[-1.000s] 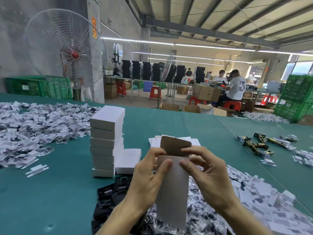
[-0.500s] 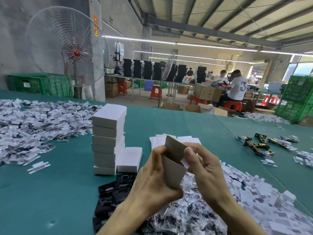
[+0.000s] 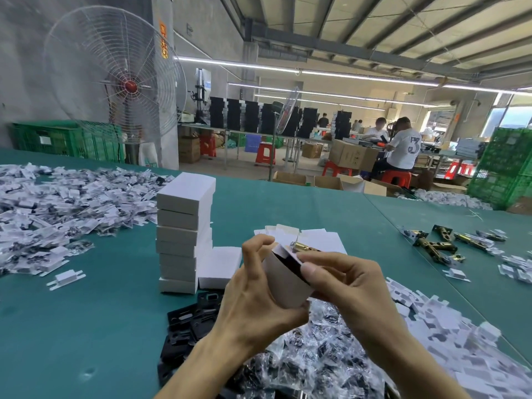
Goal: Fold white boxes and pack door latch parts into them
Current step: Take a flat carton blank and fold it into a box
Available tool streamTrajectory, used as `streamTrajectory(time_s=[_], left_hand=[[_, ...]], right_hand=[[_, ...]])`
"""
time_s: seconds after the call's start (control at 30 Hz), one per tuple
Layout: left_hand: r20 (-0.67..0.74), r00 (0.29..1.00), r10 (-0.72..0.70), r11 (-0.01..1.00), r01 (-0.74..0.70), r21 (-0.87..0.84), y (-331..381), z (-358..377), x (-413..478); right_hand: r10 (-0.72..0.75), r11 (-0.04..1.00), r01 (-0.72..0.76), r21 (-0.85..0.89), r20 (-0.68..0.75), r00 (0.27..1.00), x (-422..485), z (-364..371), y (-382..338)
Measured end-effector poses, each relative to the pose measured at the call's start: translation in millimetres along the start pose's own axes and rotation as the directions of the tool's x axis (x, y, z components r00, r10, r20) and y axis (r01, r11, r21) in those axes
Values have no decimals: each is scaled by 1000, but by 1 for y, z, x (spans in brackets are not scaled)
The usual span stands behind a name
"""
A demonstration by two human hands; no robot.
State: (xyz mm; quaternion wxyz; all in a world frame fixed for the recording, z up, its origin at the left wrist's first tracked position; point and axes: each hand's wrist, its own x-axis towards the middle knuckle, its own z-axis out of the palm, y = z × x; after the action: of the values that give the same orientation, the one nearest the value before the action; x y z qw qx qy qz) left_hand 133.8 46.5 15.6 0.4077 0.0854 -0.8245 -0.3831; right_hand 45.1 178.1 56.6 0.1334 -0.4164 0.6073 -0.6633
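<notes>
Now mid-fold. Left: stack [image 3: 184, 234] of finished boxes on surface [image 3: 86, 326]. Left hand [image 3: 259, 295] clamped on box [image 3: 288, 280] from below, held above the parts heap. Right hand [image 3: 342, 277] pinches the box's open end, thumb on flap; brass latch [image 3: 305, 246] shows just behind. Next, likely: tuck flap, load latch, keep walls square.
</notes>
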Motion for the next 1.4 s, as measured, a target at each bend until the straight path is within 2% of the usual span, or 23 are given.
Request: streamTrajectory(time_s=[0.13, 0.27, 0.43, 0.63, 0.87, 0.97, 1.07, 1.23, 1.4], left_hand=[[44, 998, -45, 998, 43, 42, -2, -2, 1], [34, 999, -1, 992, -3, 123, 0, -2, 0], [28, 999, 29, 991, -33, 134, -1, -2, 0], [38, 997, 61, 986, -66, 152, 0, -2, -2], [76, 997, 33, 996, -39, 81, -2, -4, 0], [115, 993, 14, 999, -11, -33, -5, -7, 3], [153, 988, 16, 994, 0, -107, -4, -8, 4], [195, 981, -2, 992, 27, -126, -3, -7, 5], [152, 988, -41, 991, 60, -118, -4, -7, 4]], right_hand=[[-45, 995, 41, -89, -36, 998, -4, 5, 6], [-38, 998, 33, -52, -97, 995, -4, 6, 11], [-11, 998, 19, 55, -129, 992, -2, 7, 11], [6, 999, 1, 39, -176, 984, -2, 7, 11], [-15, 998, 13, -61, -32, 999, -1, 3, 10], [-42, 989, 58, -138, 112, 993, 1, -6, 7], [-55, 989, 88, -122, 256, 965, 3, -16, 4], [-195, 979, 202, -37, 136, 971, 8, -15, 9], [-237, 964, 246, -106, 91, 967, 2, -5, 18]])
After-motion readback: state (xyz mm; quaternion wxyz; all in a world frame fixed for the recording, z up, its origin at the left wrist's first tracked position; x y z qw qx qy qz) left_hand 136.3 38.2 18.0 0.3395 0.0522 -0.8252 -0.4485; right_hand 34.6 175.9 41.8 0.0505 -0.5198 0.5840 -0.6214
